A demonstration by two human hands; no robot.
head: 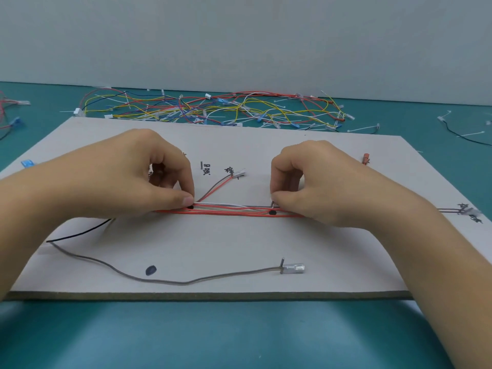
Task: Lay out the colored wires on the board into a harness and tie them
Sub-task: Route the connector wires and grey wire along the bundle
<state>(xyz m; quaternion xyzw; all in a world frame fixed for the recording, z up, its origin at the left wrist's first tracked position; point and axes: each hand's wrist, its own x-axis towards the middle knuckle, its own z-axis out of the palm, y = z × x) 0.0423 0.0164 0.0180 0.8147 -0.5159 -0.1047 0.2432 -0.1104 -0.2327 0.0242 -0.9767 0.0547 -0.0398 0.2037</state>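
A grey board [226, 243] lies on the teal table. Across its middle runs a bundle of red, white and grey wires [231, 210], passing two black marks. My left hand [149, 179] pinches the bundle at its left end with thumb and fingertips. My right hand [306, 182] pinches it at the right end, beside a small upright pin. A red and a grey wire branch up to a clear connector [239, 173]. A loose grey wire [170, 280] curves along the board's front to a clear connector [292, 268] at a pin.
A tangled pile of colored wires and white cable ties [213, 109] lies behind the board. More wires lie at the far left [10, 115] and far right [463, 134]. A red terminal [366, 158] sits at the board's right, and a connector [468, 210] at its right edge.
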